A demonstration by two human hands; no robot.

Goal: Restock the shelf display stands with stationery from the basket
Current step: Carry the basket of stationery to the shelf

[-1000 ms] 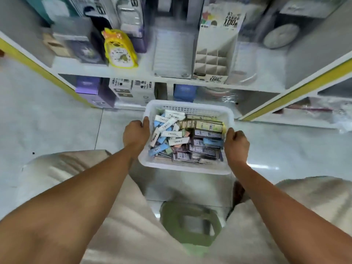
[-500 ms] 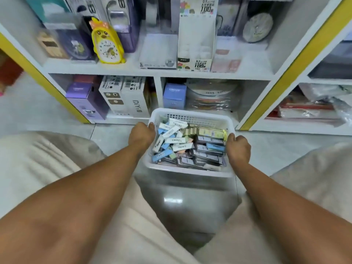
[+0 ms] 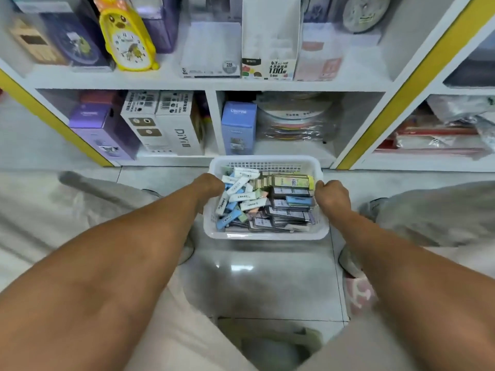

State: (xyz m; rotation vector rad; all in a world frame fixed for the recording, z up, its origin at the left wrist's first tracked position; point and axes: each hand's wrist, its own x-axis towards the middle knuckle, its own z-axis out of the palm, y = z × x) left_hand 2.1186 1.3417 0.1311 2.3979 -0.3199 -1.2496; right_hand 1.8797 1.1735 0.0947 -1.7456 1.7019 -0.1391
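Observation:
A white plastic basket [image 3: 265, 235] sits low over the tiled floor in front of the shelf, filled with several small stationery packs [image 3: 265, 202] in white, blue, green and dark wrappers. My left hand [image 3: 207, 187] grips the basket's left rim, fingers curled over the edge. My right hand [image 3: 332, 195] grips the right rim the same way. On the upper shelf stands a tall white cardboard display stand [image 3: 270, 38] with a "100" label, and a flat white display tray [image 3: 211, 53] sits to its left.
A yellow chick-shaped clock [image 3: 126, 38] stands on the upper shelf at the left. Below are purple boxes [image 3: 101, 129], white "DIY" boxes [image 3: 160, 121], a blue box [image 3: 238, 127] and stacked wrapped discs [image 3: 297, 119]. My knees flank the basket. Yellow strips edge the shelf unit.
The view has dropped lower and closer to the shelf. The basket, held by both hands throughout, has come down toward the floor near the shelf's bottom edge.

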